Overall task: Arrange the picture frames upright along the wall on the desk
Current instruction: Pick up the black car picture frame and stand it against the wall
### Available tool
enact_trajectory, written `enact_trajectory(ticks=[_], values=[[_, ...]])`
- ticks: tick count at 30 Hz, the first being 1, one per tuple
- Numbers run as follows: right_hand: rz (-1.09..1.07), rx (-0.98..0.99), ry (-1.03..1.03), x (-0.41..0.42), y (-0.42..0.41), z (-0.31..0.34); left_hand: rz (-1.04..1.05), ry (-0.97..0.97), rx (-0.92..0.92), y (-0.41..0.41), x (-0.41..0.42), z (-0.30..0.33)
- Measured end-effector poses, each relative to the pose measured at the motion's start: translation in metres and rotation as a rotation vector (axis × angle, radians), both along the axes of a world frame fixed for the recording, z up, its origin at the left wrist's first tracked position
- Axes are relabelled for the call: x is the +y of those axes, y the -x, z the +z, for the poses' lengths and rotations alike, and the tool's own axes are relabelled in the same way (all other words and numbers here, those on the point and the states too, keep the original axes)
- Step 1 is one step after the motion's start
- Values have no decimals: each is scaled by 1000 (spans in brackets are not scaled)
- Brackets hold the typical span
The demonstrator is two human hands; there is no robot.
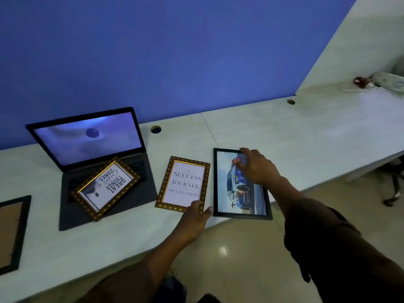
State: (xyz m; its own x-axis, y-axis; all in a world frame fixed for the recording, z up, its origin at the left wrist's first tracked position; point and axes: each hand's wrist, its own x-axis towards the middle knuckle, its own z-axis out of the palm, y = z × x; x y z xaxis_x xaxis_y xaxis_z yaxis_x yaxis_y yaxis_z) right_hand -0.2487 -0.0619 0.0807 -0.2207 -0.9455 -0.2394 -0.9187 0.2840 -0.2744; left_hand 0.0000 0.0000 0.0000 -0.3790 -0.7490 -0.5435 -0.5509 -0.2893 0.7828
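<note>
The black-framed car picture (241,184) lies flat near the front edge of the pale desk (306,132), just right of the gold-framed "Success" print (184,185), which also lies flat. A second ornate gold frame (106,188) rests tilted on the keyboard of an open laptop (91,158), which stands before the blue wall (175,51). A dark frame (13,232) lies face down at the far left. The right hand (254,166) hovers over the car picture's upper part, fingers curled loosely, gripping nothing visible. The left hand (196,215) is spread open, fingertips touching the gold print's lower right corner. Two round cable holes pierce the desk's rear.
</note>
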Motion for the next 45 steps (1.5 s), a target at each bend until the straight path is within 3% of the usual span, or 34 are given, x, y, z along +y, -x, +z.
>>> enact_trajectory(ticks=[11,19,23,30,33,38,45], values=[[155,-3,-176,-88,67,-71,42,-203,-168,42,-11,-33],[452,98,-188,-149,114,-136,466,-499,-105,134,21,-71],[485,101,-242,-166,135,-155,563,-542,-103,180,28,-83],[480,99,-222,-167,145,-171,938,-644,124,215,19,-89],[413,82,-213,-165,139,-172,1038,-700,126,218,22,-88],[429,93,-127,-163,121,-156,1135,-683,148,211,42,-75],[466,24,-83,-164,59,-110,1269,-424,208,147,59,-34]])
